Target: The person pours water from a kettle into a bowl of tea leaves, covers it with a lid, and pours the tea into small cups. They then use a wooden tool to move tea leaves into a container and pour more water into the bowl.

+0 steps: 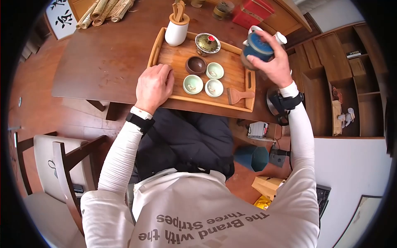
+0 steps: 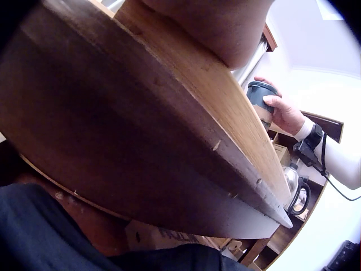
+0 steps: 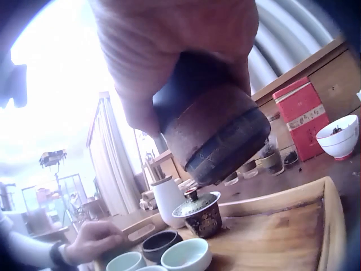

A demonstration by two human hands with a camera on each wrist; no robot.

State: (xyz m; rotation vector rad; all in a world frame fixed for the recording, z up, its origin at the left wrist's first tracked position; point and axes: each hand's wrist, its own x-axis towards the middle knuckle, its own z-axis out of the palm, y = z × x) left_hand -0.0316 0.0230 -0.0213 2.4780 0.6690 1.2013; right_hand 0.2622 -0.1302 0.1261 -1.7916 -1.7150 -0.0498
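Observation:
My right hand grips a blue jar with a brown band, raised over the right end of the wooden tray. In the right wrist view the jar hangs tilted above the tray. My left hand rests on the tray's near left edge, fingers loosely curled. On the tray stand a lidded gaiwan, a dark brown cup, three pale green cups, a flat tea brush and a white holder of wooden tools.
Behind the tray are a red box, small glass jars and a white bowl with dark leaves. Rolled bamboo mats lie at the back left. A kettle stands right of the tray, near my right wrist.

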